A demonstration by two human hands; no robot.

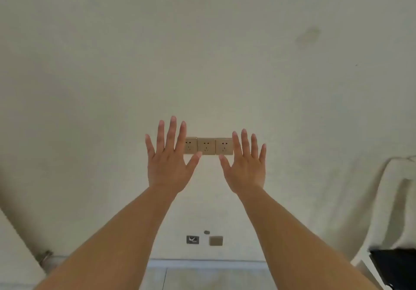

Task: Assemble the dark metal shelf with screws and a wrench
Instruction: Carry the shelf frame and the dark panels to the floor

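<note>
Both arms stretched forward; left hand (167,165) and right hand (245,170) raised, fingers spread straight, holding nothing

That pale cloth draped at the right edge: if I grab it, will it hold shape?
Probably not: the pale cloth hangs in soft folds, so it looks floppy and light. It may slide off whatever it covers. Both hands are open, away from it.

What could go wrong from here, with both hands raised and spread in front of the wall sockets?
1. Both the left hand and right hand are empty, and no shelf, screws or wrench show, so assembly may start late.
2. The left hand overlaps the row of wall sockets; reaching closer could mean touching them.
</note>
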